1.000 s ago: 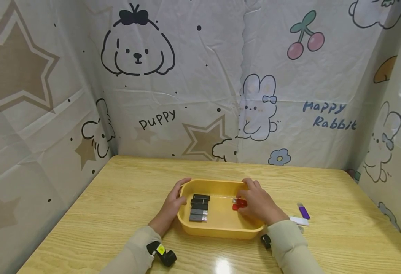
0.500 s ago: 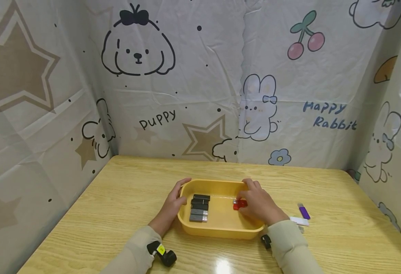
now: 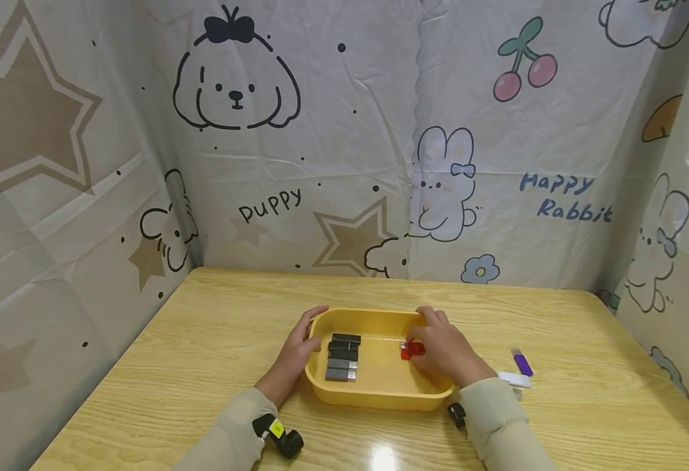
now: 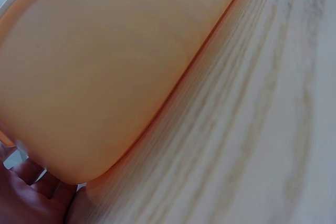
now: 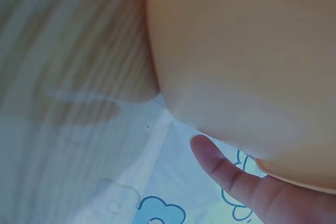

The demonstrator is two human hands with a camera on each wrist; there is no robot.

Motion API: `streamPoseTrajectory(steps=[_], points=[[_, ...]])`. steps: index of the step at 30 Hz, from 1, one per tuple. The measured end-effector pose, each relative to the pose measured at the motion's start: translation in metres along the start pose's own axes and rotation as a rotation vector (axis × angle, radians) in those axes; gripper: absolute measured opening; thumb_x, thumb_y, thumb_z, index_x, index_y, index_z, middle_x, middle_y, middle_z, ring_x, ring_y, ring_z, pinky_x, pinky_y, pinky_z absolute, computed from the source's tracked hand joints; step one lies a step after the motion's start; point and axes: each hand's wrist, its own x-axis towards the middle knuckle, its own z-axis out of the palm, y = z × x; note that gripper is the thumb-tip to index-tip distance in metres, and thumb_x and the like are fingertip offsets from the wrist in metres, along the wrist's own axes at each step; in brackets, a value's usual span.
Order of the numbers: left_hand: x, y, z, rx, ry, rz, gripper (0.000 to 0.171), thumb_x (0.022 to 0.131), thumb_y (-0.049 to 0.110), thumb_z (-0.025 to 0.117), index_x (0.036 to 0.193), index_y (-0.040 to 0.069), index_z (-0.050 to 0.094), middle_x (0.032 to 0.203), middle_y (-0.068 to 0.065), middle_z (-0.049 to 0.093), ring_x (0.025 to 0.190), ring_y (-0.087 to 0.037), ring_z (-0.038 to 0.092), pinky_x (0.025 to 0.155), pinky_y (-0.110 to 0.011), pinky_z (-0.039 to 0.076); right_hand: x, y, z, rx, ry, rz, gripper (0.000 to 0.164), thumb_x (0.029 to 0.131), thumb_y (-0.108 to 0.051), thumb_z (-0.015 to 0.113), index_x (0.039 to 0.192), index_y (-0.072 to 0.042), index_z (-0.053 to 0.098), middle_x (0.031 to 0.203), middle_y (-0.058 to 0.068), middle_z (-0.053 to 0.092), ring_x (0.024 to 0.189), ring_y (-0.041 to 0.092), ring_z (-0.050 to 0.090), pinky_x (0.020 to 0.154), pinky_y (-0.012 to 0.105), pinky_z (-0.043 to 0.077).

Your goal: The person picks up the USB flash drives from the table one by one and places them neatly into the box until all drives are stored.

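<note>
A yellow plastic basin stands on the table before me. My left hand grips its left rim, thumb inside and fingers outside; the left wrist view shows those fingers by the basin wall. My right hand reaches over the right rim. Its thumb and index finger pinch red USB sticks on the basin floor, partly hiding them. Another right finger extends along the outside wall. At the basin's left, black USB sticks and grey USB sticks lie in a column.
Right of the basin, a purple USB stick and a white USB stick lie on the wooden table. A silvery piece shows beside my right sleeve. Printed cloth hangs behind and at both sides.
The lower red USB stick has shifted slightly right under my right fingers, nearly level with the other. Both hands and the basin stay in place.
</note>
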Motion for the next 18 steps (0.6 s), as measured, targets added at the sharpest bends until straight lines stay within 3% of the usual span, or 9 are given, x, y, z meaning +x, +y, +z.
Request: streamPoseTrajectory(steps=[4, 10, 18], points=[[-0.004, 0.011, 0.002, 0.000, -0.021, -0.012, 0.068, 0.074, -0.011, 0.035, 0.139, 0.006, 0.025, 0.137, -0.021, 0.035, 0.123, -0.036, 0.034, 0.098, -0.049, 0.027, 0.000, 0.001, 0.000, 0.000, 0.005, -0.004, 0.020, 0.064, -0.021, 0.078, 0.082, -0.023, 0.069, 0.125, 0.007, 0.042, 0.106, 0.026, 0.038, 0.084, 0.042, 0.044], [-0.005, 0.013, 0.003, -0.004, -0.015, -0.018, 0.068, 0.074, -0.011, 0.035, 0.138, 0.009, 0.027, 0.137, -0.021, 0.035, 0.122, -0.036, 0.035, 0.098, -0.049, 0.027, -0.001, 0.001, 0.000, 0.023, 0.003, -0.008, 0.020, 0.065, -0.023, 0.078, 0.083, -0.023, 0.069, 0.125, 0.007, 0.042, 0.107, 0.026, 0.038, 0.084, 0.042, 0.043], [-0.005, 0.014, 0.004, -0.004, -0.011, -0.005, 0.067, 0.074, -0.011, 0.034, 0.139, 0.008, 0.027, 0.136, -0.021, 0.035, 0.122, -0.036, 0.034, 0.098, -0.049, 0.028, 0.001, 0.004, -0.003, 0.165, 0.001, -0.004, 0.021, 0.075, -0.028, 0.071, 0.093, -0.018, 0.069, 0.124, 0.008, 0.043, 0.110, 0.026, 0.038, 0.090, 0.044, 0.040]])
